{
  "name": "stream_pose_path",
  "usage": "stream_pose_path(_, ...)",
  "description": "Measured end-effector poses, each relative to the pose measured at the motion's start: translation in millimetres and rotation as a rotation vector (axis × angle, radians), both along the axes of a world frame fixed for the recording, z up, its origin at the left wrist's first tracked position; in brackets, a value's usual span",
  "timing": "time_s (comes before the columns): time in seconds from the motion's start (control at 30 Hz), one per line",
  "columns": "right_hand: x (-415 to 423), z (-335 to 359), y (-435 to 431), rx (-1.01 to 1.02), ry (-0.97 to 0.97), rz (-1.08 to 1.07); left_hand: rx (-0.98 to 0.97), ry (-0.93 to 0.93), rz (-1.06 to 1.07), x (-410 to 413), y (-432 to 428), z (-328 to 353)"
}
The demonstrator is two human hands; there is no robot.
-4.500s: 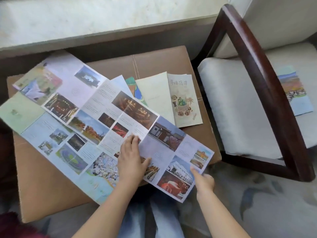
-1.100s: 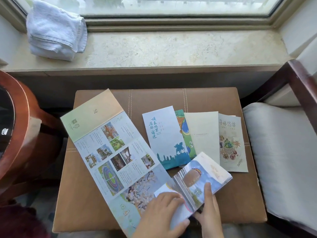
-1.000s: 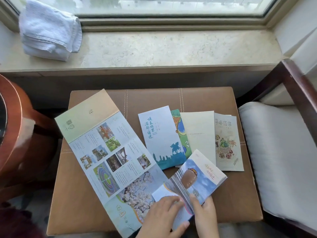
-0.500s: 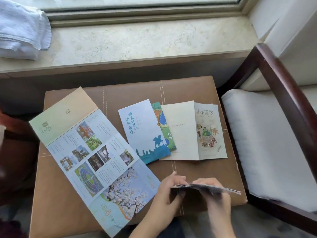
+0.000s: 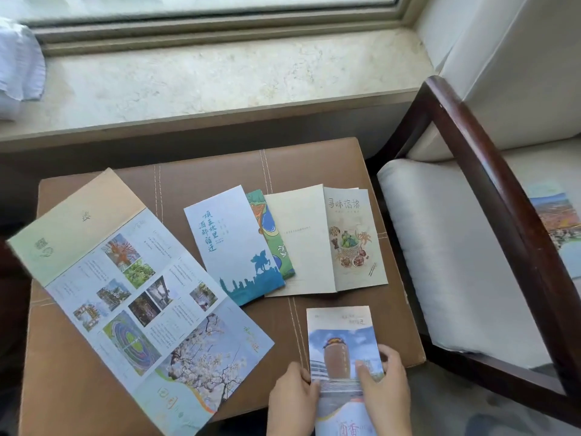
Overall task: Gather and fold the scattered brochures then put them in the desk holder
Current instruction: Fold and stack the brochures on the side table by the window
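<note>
1. Four folded brochures (image 5: 298, 247) lie on the table (image 5: 314, 165).
2. The left hand (image 5: 290, 401) and right hand (image 5: 386, 394) grip a fifth brochure (image 5: 341, 344), folded, at the near edge.
3. The big brochure (image 5: 132, 297) lies open, a stray brochure (image 5: 556, 221) on the chair (image 5: 440, 247); holder unseen.

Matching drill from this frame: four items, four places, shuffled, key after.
1 unfolded brochure
2 jar-cover brochure
3 white towel
4 landscape brochure

A on the chair seat
B on the window sill
C gripped by left hand and right hand
D spread open on the brown table

Pairs: 1-D, 2-C, 3-B, 4-A
</note>
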State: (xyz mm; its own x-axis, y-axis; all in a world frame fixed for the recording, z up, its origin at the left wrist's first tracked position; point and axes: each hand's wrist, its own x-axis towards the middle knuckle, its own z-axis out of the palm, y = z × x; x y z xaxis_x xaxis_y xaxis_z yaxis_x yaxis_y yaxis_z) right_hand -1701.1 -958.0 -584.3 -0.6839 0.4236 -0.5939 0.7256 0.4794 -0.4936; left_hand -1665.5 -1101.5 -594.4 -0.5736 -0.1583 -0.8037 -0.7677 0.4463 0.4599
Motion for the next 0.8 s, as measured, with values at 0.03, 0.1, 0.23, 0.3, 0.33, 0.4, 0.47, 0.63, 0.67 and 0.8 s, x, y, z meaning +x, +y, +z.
stream_pose_path(0.03, -3.4, -2.4, -1.3, 0.016, 0.024, 0.003, -0.032, 0.010, 0.016, -2.7, -0.1, -1.9)
stream_pose_path(0.1, -12.8, -6.0, -5.4, 0.036, 0.117, 0.025, -0.082, 0.070, 0.065, -11.9, -0.9, -4.4)
stream_pose_path(0.23, -26.4, -20.0, -11.4, 0.086, 0.214, 0.099, -0.134, 0.172, 0.101, -27.2, -4.2, -9.3)
stream_pose_path(0.3, -23.7, -26.0, -12.5, 0.152, 0.208, 0.112, -0.162, 0.172, 0.025, -28.8, -4.2, -11.9)
stream_pose_path(0.33, -20.7, -28.4, -12.9, 0.212, 0.200, 0.133, -0.180, 0.168, -0.008, -28.8, -4.2, -12.8)
stream_pose_path(0.4, -14.3, -31.7, -14.7, 0.353, 0.188, 0.216, -0.197, 0.163, -0.038, -28.6, -5.5, -14.2)
stream_pose_path(0.47, -10.1, -31.7, -16.7, 0.405, 0.187, 0.262, -0.179, 0.192, -0.048, -26.3, -8.0, -14.9)
stream_pose_path(0.63, -28.2, -20.8, -12.7, 0.259, 0.324, 0.231, -0.117, 0.479, -0.285, -22.8, -8.2, -10.6)
stream_pose_path(0.67, -37.4, -16.1, -16.2, 0.199, 0.382, 0.223, -0.108, 0.508, -0.273, -26.8, -9.0, -7.7)
stream_pose_path(0.8, -83.0, -9.7, -45.3, 0.085, 0.424, 0.326, -0.150, 0.648, -0.107, -56.2, -25.7, -1.8)
